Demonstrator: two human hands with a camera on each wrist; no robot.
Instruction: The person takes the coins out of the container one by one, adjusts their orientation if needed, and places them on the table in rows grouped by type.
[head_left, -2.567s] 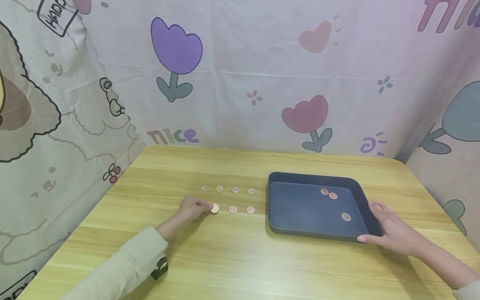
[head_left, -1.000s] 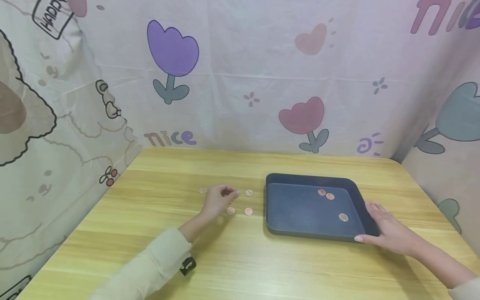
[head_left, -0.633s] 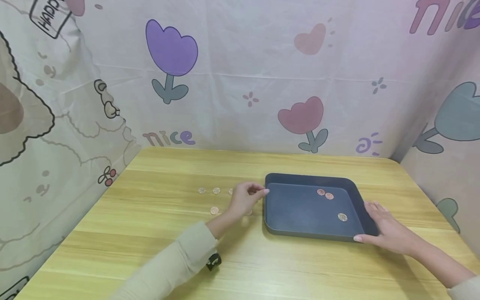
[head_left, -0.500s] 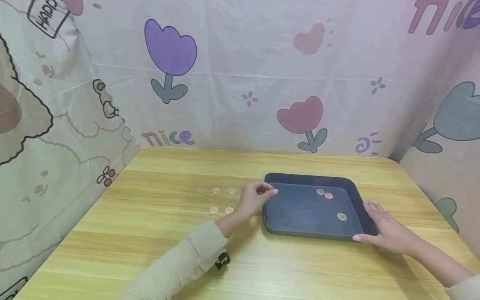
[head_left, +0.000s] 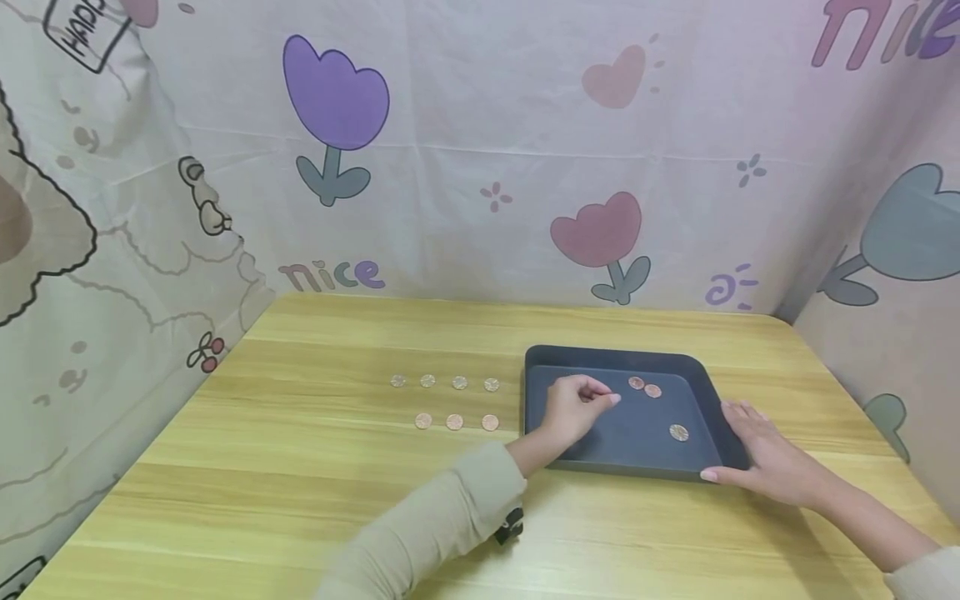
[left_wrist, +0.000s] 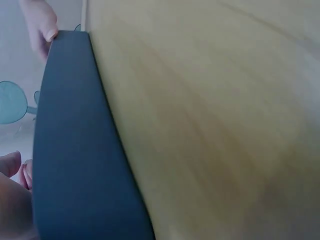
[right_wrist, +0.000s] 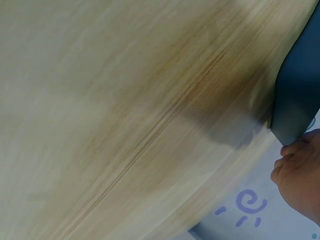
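Note:
My left hand (head_left: 573, 408) is over the dark grey tray (head_left: 540, 392), fingers loosely bent and thumb near the index finger, with nothing visible between them. Just beyond its fingertips lie two copper coins (head_left: 653, 391) that touch each other, and a paler coin (head_left: 678, 432) sits nearer the tray's right front. At that corner my right hand (head_left: 772, 458) holds the tray, its thumb at the front wall and its fingers at the right rim. In the left wrist view the tray's outer wall (left_wrist: 80, 135) hides part of my left hand.
Left of the tray, on the wooden table (head_left: 315, 467), several pale coins (head_left: 459, 382) form a far row. Three copper coins (head_left: 454, 422) make a nearer row. A patterned cloth (head_left: 450, 100) hangs behind the table.
My left hand has let go of a copper coin at the left end of the near row, then moved right over the tray. The right hand stays at the tray's corner.

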